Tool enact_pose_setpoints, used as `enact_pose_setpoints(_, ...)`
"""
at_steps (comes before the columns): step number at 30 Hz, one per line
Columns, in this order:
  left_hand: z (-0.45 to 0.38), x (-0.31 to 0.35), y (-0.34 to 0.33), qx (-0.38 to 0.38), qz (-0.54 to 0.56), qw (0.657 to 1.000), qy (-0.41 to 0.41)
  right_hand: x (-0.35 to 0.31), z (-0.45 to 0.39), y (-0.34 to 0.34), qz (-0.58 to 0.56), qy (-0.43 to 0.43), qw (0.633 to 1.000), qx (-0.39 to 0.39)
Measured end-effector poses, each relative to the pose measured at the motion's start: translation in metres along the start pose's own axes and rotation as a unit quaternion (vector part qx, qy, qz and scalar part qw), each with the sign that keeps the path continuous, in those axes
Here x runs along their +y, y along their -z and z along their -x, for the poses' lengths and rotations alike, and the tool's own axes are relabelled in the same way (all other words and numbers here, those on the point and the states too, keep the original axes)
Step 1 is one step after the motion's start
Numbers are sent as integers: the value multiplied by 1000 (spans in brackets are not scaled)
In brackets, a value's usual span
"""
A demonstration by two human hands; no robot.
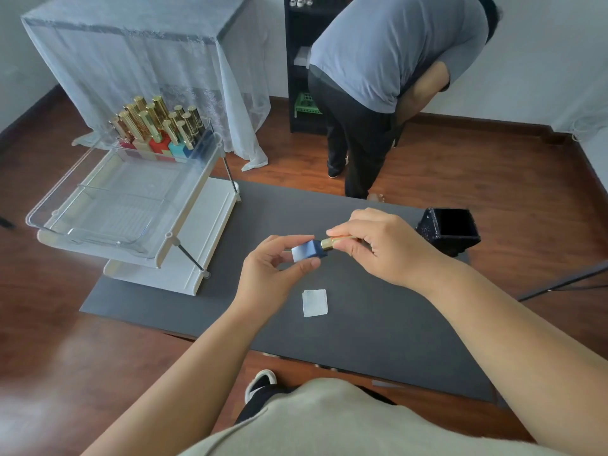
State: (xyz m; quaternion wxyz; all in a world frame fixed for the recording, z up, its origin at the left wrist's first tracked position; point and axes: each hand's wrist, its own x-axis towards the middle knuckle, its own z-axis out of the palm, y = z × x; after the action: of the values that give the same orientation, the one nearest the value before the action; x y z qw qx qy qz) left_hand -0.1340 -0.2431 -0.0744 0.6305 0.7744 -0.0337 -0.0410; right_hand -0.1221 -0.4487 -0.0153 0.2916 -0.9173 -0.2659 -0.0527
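Our left hand pinched the blue bottle between thumb and fingertips, sideways above the white square on the grey mat. We judged this steadied it so our right hand, curled round its gold cap, could twist.
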Motion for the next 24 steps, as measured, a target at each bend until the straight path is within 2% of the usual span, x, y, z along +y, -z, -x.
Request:
enact_pose_setpoints(3,-1,3,0,-11,15,1000,-1,0,1,-3,-42,-50,998,21)
enact_pose_setpoints(6,0,6,-2,-26,58,998,21,5,4,0,-117,-75,990,-9)
enact_pose_setpoints(8,1,8,-3,-30,82,996,35,9,9,2,-240,-96,966,-15)
enact_pose_setpoints(10,1,10,-3,-31,102,993,42,10,12,1,-361,-108,926,-2)
enact_pose_setpoints(12,-1,12,-3,-27,123,991,48,9,13,-5,-417,-105,902,21)
enact_pose_setpoints(20,-3,19,-4,-32,134,989,46,-1,0,-13,-405,-140,891,148)
enact_pose_setpoints(24,0,21,-6,-35,139,989,45,0,2,-12,-447,-122,875,141)
